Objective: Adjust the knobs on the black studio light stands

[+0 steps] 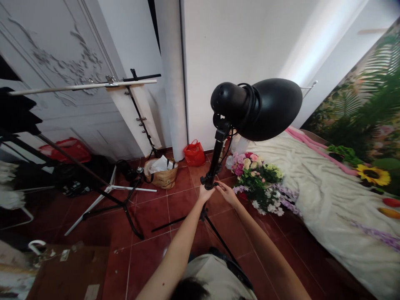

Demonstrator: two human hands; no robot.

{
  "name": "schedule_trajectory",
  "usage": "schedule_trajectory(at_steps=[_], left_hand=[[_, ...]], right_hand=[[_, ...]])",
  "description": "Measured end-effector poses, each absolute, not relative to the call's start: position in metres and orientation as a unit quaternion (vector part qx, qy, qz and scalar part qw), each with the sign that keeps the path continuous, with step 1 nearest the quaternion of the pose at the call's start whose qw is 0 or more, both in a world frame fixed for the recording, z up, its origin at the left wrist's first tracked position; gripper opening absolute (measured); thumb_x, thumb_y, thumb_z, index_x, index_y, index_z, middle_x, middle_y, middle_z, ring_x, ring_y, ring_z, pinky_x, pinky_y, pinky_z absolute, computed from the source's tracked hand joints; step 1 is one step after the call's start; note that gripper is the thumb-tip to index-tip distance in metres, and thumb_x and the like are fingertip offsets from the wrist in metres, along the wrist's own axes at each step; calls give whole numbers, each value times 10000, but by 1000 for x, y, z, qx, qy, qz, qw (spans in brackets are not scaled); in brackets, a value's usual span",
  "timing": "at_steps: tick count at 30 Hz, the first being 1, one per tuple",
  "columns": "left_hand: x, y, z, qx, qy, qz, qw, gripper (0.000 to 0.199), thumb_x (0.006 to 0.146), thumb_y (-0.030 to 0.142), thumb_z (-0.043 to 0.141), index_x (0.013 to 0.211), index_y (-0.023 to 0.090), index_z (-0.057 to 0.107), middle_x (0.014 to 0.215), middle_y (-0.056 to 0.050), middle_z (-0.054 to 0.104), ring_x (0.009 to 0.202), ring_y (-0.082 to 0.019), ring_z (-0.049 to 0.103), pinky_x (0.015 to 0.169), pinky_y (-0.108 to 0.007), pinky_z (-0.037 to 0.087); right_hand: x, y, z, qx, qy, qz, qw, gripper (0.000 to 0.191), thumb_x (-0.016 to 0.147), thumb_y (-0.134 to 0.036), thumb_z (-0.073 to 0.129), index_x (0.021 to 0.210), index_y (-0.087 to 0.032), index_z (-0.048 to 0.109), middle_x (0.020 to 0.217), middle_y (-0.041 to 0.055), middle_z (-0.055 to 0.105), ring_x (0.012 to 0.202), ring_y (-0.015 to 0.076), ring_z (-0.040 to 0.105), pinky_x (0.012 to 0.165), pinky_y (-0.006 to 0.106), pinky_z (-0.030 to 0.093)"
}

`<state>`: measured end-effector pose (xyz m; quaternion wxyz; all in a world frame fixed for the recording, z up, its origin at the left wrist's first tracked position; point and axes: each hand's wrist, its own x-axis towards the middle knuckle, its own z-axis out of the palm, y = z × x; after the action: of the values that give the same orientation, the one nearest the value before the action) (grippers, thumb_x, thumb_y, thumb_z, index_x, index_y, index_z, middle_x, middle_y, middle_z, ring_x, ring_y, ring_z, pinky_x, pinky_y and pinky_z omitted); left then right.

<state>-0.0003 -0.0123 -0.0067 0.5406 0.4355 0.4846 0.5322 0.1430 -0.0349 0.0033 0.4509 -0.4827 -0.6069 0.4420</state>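
Note:
A black studio lamp (265, 110) with a wide bowl-shaped shade tops a black light stand (215, 160) in front of me. Its cable is looped round the neck of the lamp. My left hand (206, 193) is wrapped round the stand's pole just below a collar. At the right side of that collar, the fingers of my right hand (225, 193) pinch a small black knob (216, 184), partly covered by the fingertips. The stand's thin legs (218, 237) spread over the red tiled floor below.
Bunched artificial flowers (256, 179) lie right of the stand, beside a cream cloth (331, 208) with a sunflower (373, 174). A red bag (194, 153) and a woven basket (164, 177) sit by the wall. Other stands (125, 204) and a cardboard box (75, 271) occupy the left.

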Motion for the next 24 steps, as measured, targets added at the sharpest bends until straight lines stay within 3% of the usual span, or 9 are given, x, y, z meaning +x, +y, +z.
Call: schedule_trajectory(at_steps=[12,16,20,24], left_hand=[[2,-7,-22,497,508,503,492,199,560,154,722,738,106,649,764,-74,686,734,-174,629,715,-295,505],[4,-6,-23,487,513,507,493,201,544,144,730,722,100,648,757,-74,683,709,-165,623,692,-281,501],[5,-4,-28,482,524,497,496,206,535,132,732,723,101,653,774,-80,686,695,-157,622,689,-280,499],[3,-2,-31,500,564,452,477,189,538,99,709,720,103,658,749,-72,680,678,-154,613,663,-278,496]], right_hand=[[144,-29,-6,-517,-580,409,478,343,782,-461,558,1005,-214,640,1022,67,627,936,192,568,804,305,465],[131,-24,-7,-530,-527,417,517,320,747,-497,583,809,-184,617,783,12,614,765,144,557,734,249,440],[111,-23,2,-547,-397,462,574,364,671,-479,668,573,-187,475,549,-66,491,556,79,445,572,189,374],[98,-23,17,-571,-228,534,579,401,612,-369,749,529,-205,394,427,-90,391,427,64,351,424,205,278]])
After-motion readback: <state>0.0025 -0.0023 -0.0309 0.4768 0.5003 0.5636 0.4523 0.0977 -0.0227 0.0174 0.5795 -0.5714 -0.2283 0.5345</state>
